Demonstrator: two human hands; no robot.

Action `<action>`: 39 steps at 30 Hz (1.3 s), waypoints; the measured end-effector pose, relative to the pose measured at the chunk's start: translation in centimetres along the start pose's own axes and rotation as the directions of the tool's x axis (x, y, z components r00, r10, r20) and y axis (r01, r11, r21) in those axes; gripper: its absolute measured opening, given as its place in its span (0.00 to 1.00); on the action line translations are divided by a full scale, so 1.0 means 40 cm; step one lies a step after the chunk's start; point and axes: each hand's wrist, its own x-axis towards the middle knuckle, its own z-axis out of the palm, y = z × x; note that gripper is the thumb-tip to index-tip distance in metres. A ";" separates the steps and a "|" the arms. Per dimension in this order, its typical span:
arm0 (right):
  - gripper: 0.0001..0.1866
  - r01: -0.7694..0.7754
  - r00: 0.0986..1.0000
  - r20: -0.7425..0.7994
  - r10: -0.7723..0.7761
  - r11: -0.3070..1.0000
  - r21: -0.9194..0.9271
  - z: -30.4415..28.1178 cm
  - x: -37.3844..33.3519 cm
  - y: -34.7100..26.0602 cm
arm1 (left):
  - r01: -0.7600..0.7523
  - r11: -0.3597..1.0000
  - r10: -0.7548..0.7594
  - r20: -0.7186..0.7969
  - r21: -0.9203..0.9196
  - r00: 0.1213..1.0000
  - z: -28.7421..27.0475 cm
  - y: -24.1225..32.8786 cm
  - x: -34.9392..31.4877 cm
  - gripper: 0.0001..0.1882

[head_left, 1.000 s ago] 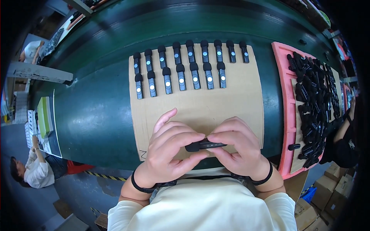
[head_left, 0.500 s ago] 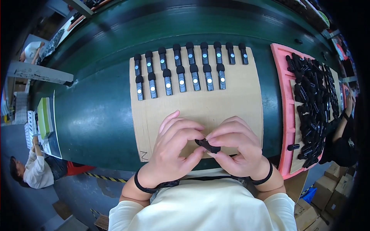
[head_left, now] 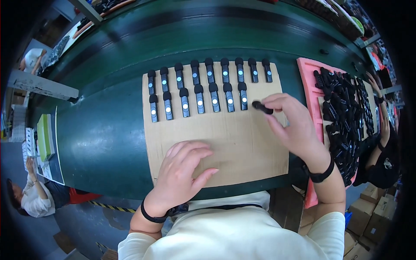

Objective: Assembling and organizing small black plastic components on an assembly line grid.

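Note:
A small black clip-on microphone (head_left: 262,107) is pinched between the thumb and fingers of my right hand (head_left: 294,123). It is just right of the last microphone (head_left: 243,99) in the nearer row on the cardboard sheet (head_left: 225,151). Two rows of these microphones, each with a dark foam cap and a pale round spot, lie there with caps pointing away from me. Over the sheet's near left part, my left hand (head_left: 184,171) holds nothing, its thumb and fingers apart.
To the right, a pink foam tray (head_left: 310,93) carries a heap of black microphones (head_left: 342,117). Another person's arm (head_left: 383,130) reaches in beyond it. A green box (head_left: 45,136) stands at the left, near a seated person (head_left: 37,195). Everything rests on a green table (head_left: 102,143).
My hands have parted. The right one has carried the microphone away from me and rightward to the end of the nearer row; the left has let go and opened.

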 end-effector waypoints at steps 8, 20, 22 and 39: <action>0.11 0.092 0.986 0.152 -0.063 0.978 -0.190 0.024 -0.030 0.036 | 0.007 0.996 -0.014 0.073 0.089 0.997 0.001 -0.011 -0.003 0.18; 0.11 0.123 0.984 0.154 -0.089 0.966 -0.226 0.029 0.013 0.075 | -0.007 0.998 0.000 0.104 0.069 0.995 0.003 -0.011 0.002 0.19; 0.12 0.126 0.984 0.151 -0.093 0.968 -0.219 0.015 0.013 0.078 | 0.005 0.996 -0.014 0.103 0.085 0.995 -0.002 -0.012 -0.003 0.19; 0.16 -0.361 0.850 -0.162 0.501 0.331 -0.872 -0.211 -0.015 0.379 | 0.007 0.996 -0.015 0.089 0.091 0.996 0.006 -0.008 -0.008 0.19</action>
